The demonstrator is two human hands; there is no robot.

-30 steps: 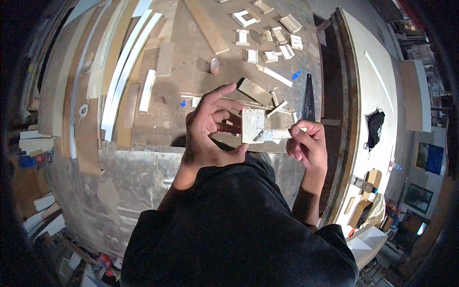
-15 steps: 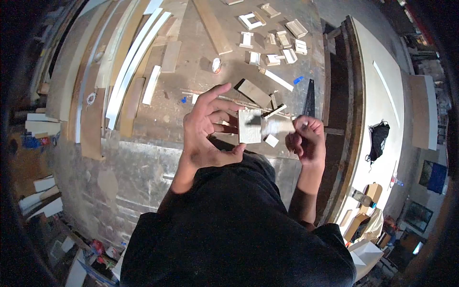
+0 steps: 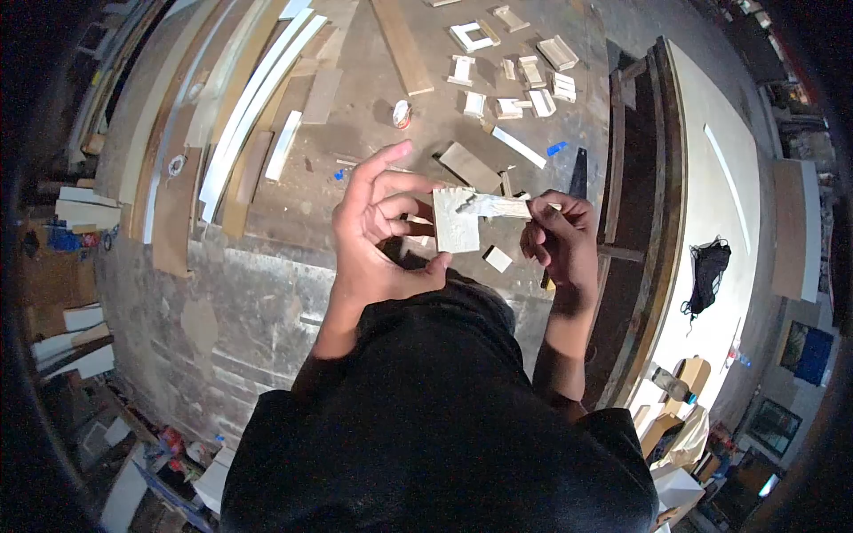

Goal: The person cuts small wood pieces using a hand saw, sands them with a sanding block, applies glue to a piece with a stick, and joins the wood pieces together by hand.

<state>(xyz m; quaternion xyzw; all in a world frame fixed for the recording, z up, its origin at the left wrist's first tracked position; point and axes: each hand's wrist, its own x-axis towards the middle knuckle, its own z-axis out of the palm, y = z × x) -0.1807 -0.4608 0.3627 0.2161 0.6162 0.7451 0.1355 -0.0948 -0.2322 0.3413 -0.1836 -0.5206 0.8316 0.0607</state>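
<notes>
A small, pale, squarish wooden piece (image 3: 458, 234) is pinched at its edges between the thumb and fingers of my left hand (image 3: 369, 240), its broad face turned up. My right hand (image 3: 566, 238) is closed on a thin, pale wooden strip (image 3: 506, 207). The strip's far end, smeared with something white, lies over the upper part of the piece's face. Below the strip, a small white-topped block (image 3: 497, 258) rests on the table. A larger flat wooden block (image 3: 472, 169) lies beyond my hands.
Several small wooden assemblies (image 3: 531, 71) are spread at the back right of the table (image 3: 240, 329). Long boards (image 3: 258, 115) lie at the left. A dark tapered blade (image 3: 579, 173) and a blue object (image 3: 557, 148) lie near the right edge. A white panel (image 3: 724, 195) stands beyond.
My right hand, blurred before, is now steady, with the strip's end over the wooden piece. The left hand and its piece have shifted slightly left and away from me.
</notes>
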